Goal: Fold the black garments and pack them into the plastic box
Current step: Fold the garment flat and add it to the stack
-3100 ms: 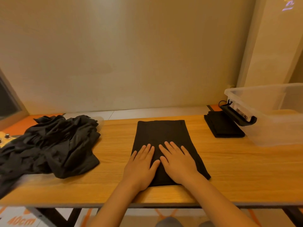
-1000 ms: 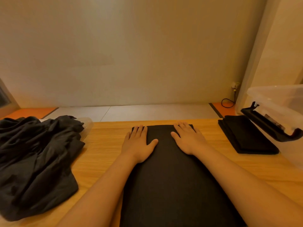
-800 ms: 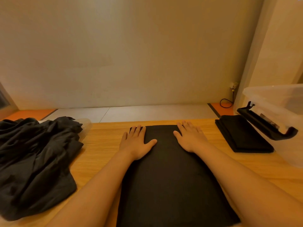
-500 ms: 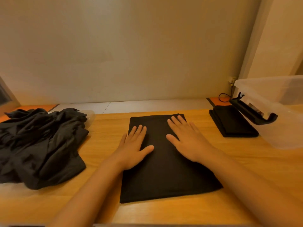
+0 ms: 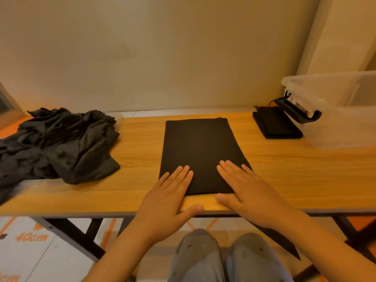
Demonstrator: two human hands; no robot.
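My left hand [image 5: 166,202] lies flat and open, palm down, over the near left corner of the black garment [image 5: 200,151]; its fingers rest on the cloth and its thumb reaches along the table's near edge. My right hand [image 5: 247,193] is spread open the same way over the near right corner, fingers on the fabric, thumb on bare wood just near of the hem. Neither hand is closed on anything; both only press down. The garment is a smooth, folded rectangle in the middle of the wooden table [image 5: 284,171], running from the near edge toward the far edge. To the left sits a crumpled pile of black clothes [image 5: 61,143], well apart from the flat piece. At the far right a small folded black stack [image 5: 276,125] lies just beside the clear plastic box [image 5: 341,110], under the box's black latch handle [image 5: 298,110], which sticks out over it. My knees in grey trousers [image 5: 227,259] show below the table.
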